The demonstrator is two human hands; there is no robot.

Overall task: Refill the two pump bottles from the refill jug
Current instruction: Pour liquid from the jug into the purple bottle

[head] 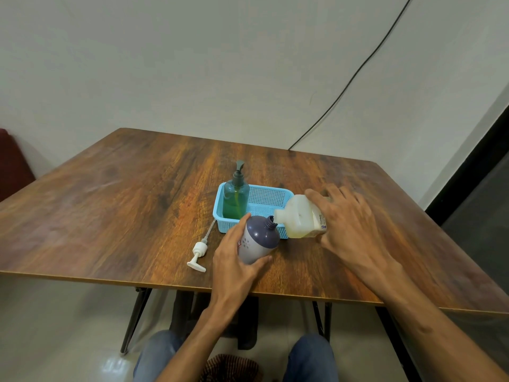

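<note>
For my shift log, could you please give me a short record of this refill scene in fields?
left hand: grips grey-purple bottle, tilted, pump off
right hand: holds refill jug tipped, mouth at the bottle's open neck
flow: cannot tell
white pump: lies on the table, left of the bottle
green pump bottle: upright in blue basket, pump on
</note>
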